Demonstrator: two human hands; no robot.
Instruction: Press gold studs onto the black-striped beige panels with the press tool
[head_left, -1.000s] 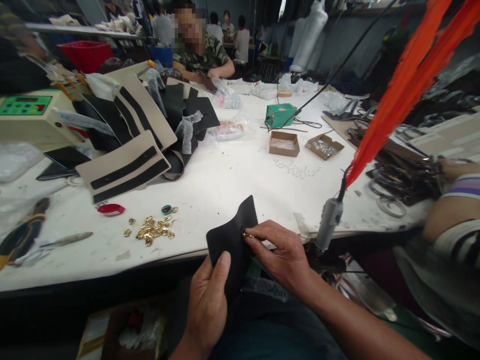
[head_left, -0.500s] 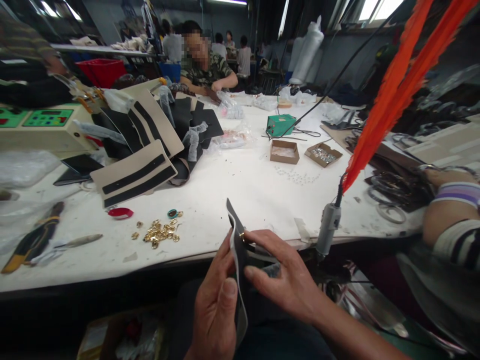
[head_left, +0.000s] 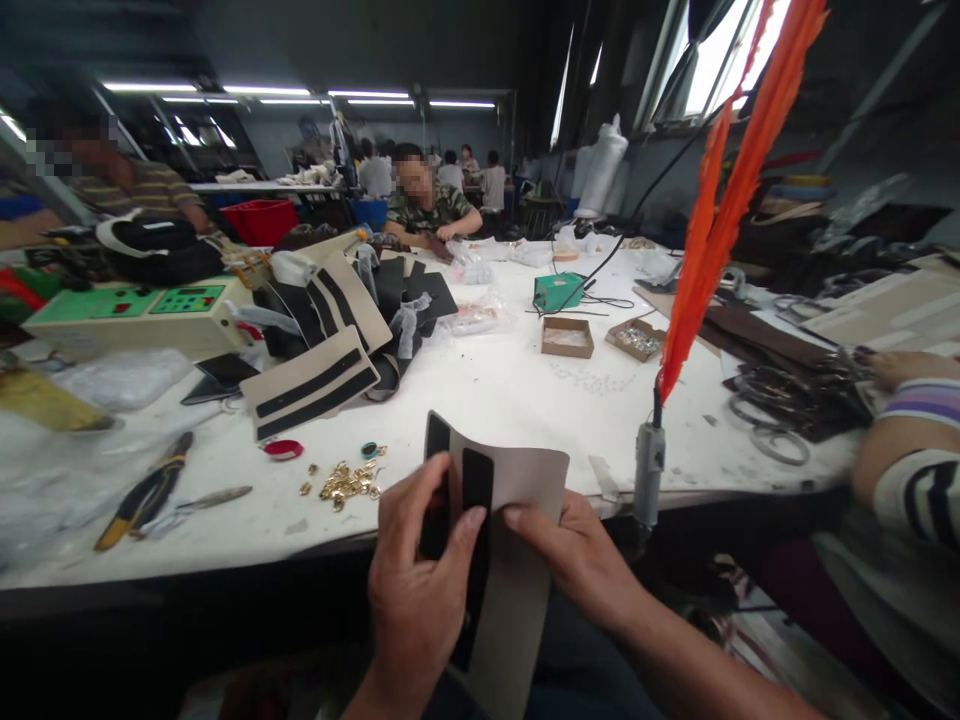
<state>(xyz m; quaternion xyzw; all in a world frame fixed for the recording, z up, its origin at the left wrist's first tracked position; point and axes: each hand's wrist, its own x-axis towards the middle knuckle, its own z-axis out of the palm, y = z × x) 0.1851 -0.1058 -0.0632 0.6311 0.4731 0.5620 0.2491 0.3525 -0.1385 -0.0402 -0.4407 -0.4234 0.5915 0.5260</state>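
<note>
Between my two hands is a bendy beige panel (head_left: 525,580) with black strips, upright and curved at its top, in front of the table edge. My left hand (head_left: 424,570) grips its left side, thumb on the black strip and fingers behind. My right hand (head_left: 574,550) pinches the right part, thumb on the beige face. What lies behind the panel is hidden. Small gold metal fittings (head_left: 349,484) lie in a pile to the left of my hands, near a red oval piece (head_left: 283,450) and a green-rimmed piece (head_left: 370,450).
Similar panels (head_left: 315,385) are heaped at left, by pliers (head_left: 150,490) and a pointed tool (head_left: 217,497). A grey electric screwdriver (head_left: 649,470) hangs at right from an orange band (head_left: 701,230). Beyond are small boxes (head_left: 567,338) and a green box (head_left: 557,291). A co-worker's arm (head_left: 911,420) is at right.
The panel has turned from edge-on to show its beige, strip-backed face. My right hand has shifted from the dark side to pinch the right part. The camera view has tilted up and left.
</note>
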